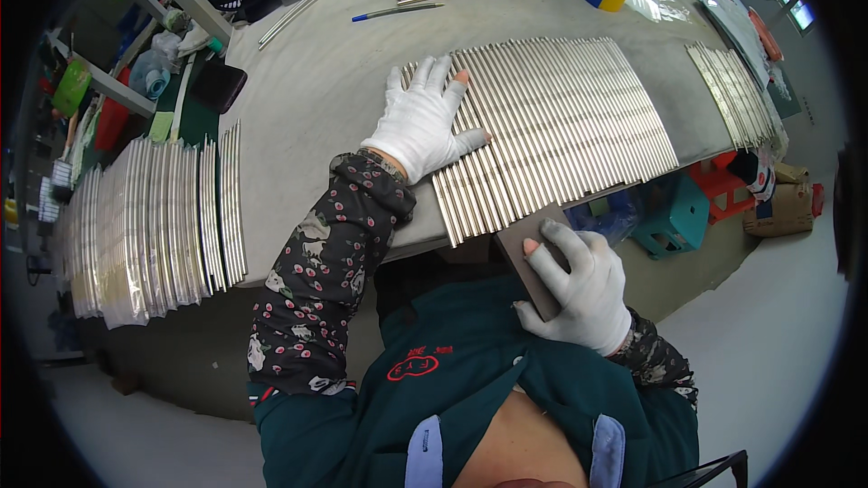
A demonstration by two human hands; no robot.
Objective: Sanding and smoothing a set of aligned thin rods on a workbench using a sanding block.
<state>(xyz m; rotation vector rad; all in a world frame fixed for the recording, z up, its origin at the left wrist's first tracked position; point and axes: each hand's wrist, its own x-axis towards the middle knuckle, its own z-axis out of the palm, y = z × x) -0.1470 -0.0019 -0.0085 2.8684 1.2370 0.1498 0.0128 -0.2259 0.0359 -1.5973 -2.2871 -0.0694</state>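
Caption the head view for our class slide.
White-gloved left hand rests on aligned metal rods; right hand holds a flat brown block.

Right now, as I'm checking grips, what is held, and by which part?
The right hand holds the brown block by its near end; the left hand rests on the rods.

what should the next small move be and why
Perhaps press the flat board in the right hand against the near ends of the metal rods: those ends look slightly uneven, the board's edge lies by them, and the left hand rests on the rods.
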